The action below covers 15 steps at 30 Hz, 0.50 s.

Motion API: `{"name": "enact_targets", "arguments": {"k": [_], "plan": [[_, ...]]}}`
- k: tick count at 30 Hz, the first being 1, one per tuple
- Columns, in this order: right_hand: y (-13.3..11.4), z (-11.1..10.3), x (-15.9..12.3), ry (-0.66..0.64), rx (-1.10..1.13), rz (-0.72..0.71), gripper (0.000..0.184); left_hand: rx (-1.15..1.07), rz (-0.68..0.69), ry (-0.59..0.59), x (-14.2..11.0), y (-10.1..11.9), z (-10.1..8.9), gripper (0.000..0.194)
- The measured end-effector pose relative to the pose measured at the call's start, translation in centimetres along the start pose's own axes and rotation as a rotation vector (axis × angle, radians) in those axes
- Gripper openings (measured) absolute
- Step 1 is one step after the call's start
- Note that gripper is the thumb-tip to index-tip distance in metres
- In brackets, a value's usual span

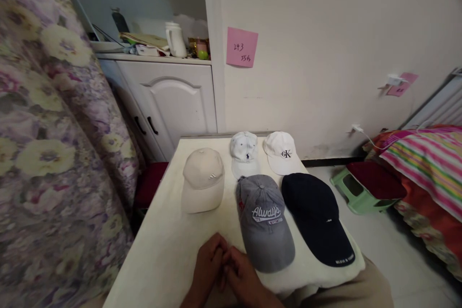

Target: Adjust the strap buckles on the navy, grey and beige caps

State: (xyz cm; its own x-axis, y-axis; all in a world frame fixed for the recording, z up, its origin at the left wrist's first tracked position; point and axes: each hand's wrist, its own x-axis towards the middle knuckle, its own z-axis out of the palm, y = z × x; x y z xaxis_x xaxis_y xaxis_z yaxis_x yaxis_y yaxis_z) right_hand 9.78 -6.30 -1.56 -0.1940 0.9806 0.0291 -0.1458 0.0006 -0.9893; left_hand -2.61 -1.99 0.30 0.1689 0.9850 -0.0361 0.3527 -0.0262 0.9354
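Note:
My left hand (211, 262) and my right hand (238, 269) meet at the near side of the table, their curled fingers pressed against each other. No object shows in either hand. Just right of them lies a grey cap (265, 236) with "Always" lettering, its brim toward me. A navy cap (314, 216) sits beside it on the right, brim over the table's near right part. Farther left is a beige cap (202, 180). Toward the wall are a pale cap with a small dark emblem (244, 151) and a white cap with black letters (281, 151).
The caps lie on a cream-covered table (159, 250) against the wall. A flowered curtain (54, 154) hangs at the left, before a white cabinet (173, 96) with a white jug (175, 38) on top. At the right are a green stool (355, 192) and a bed with striped bedding (429, 163).

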Motion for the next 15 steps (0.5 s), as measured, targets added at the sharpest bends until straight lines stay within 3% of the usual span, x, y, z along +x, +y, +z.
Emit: {"name": "enact_targets", "arguments": {"k": [9, 15], "plan": [[1.6, -0.1, 0.1, -0.007, 0.009, 0.044, 0.003, 0.017, 0.024, -0.004, 0.0, -0.4, 0.0, 0.014], [0.3, -0.1, 0.1, 0.03, -0.031, -0.001, 0.006, 0.033, 0.037, -0.011, 0.1, -0.2, -0.1, 0.013]]}}
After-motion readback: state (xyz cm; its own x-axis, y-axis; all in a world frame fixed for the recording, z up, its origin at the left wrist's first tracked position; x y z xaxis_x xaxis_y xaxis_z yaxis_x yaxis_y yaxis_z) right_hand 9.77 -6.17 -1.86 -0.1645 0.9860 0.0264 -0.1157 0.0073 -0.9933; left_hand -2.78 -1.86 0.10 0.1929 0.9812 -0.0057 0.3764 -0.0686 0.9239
